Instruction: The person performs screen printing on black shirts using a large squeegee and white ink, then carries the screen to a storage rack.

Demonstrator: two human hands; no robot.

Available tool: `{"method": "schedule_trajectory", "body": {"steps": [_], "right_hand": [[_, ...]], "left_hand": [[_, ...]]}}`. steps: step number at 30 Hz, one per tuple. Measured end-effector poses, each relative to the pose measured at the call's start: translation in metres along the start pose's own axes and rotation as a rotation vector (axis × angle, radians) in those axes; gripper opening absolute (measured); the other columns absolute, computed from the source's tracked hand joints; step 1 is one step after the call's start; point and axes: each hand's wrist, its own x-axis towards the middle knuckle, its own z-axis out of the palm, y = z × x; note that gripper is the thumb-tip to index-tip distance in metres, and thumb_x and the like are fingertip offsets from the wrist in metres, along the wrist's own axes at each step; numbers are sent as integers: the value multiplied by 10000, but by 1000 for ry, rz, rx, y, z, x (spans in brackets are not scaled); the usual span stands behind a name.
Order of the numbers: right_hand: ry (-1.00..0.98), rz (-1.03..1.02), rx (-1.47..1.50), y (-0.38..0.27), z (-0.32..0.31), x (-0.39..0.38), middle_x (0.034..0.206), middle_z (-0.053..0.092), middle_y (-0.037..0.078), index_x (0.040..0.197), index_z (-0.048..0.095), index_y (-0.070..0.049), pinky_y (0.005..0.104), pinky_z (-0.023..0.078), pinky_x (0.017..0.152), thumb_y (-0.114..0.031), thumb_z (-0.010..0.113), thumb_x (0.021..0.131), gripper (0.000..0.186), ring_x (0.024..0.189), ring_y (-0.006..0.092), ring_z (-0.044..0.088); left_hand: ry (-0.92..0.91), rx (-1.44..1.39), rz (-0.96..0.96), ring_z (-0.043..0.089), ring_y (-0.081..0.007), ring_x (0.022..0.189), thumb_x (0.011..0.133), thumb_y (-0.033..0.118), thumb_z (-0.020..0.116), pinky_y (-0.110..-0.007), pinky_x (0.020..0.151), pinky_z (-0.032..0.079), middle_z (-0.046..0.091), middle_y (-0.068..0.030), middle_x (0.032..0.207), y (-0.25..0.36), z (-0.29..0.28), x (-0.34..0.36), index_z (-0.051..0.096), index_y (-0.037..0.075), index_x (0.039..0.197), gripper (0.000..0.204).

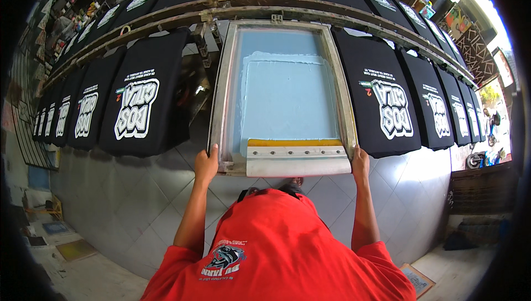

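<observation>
The left hand holds the near left corner of a screen frame, thumb along the side bar, its other fingers mostly hidden. The right hand grips the near right corner in the same way, so both hands are closed on the frame. From the left hand, the frame spreads between 12 and 3 o'clock; from the right hand, between 9 and 12.

The frame's long axis runs from 6 to 12 o'clock, the far end at 12 beside a metal bracket on a long rail. Whether the frame lies level or tilts, I cannot tell. Its mesh is pale blue.

Across the frame's near end, at 6 o'clock, rests a white squeegee, its long axis from 9 to 3 and its yellow blade edge facing 12. Its 3 o'clock end sits just beside the right hand.

A black printed shirt lies at 9 o'clock of the frame, and another black shirt at 3.
</observation>
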Motion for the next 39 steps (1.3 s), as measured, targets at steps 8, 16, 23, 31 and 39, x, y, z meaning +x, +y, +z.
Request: {"method": "schedule_trajectory", "body": {"steps": [8, 16, 23, 31, 39], "right_hand": [[-20, 17, 68, 5, 19, 5, 886, 658, 265, 1039, 648, 76, 424, 464, 814, -412, 384, 1027, 556, 862, 360, 646], [66, -161, 81, -21, -2, -18, 1139, 629, 204, 1166, 612, 19, 422, 456, 931, -292, 546, 963, 377, 1067, 367, 601], [-267, -987, -401, -54, -33, -63, 1176, 607, 109, 1146, 618, -67, 412, 466, 948, -213, 791, 727, 477, 1130, 301, 571], [-306, -1064, -398, -94, -44, -27, 1026, 686, 103, 1105, 649, -48, 424, 505, 870, -169, 831, 655, 500, 953, 304, 648], [-238, -948, -499, -161, -8, 70, 894, 710, 90, 931, 724, -68, 407, 540, 738, -222, 828, 657, 330, 824, 292, 665]], "left_hand": [[104, -68, 32, 636, -447, 800, 952, 470, 535, -480, 736, 476, 650, -285, 796, -27, 27, 6, 641, -108, 879, 593], [250, -46, 54, 578, -343, 1061, 900, 340, 660, -424, 896, 449, 593, -199, 1136, -8, 2, -10, 489, -11, 1262, 533], [-250, 290, 774, 518, -313, 1175, 726, 221, 791, -431, 1008, 421, 568, -127, 1167, 78, -9, -80, 555, 62, 1252, 599], [-402, 385, 907, 562, -316, 1080, 715, 155, 738, -429, 935, 463, 605, -121, 1084, 109, 2, -22, 636, 55, 1088, 399], [-329, 494, 812, 643, -334, 953, 731, 126, 710, -436, 790, 536, 671, -127, 986, 164, 8, 74, 661, 79, 1035, 311]]}}
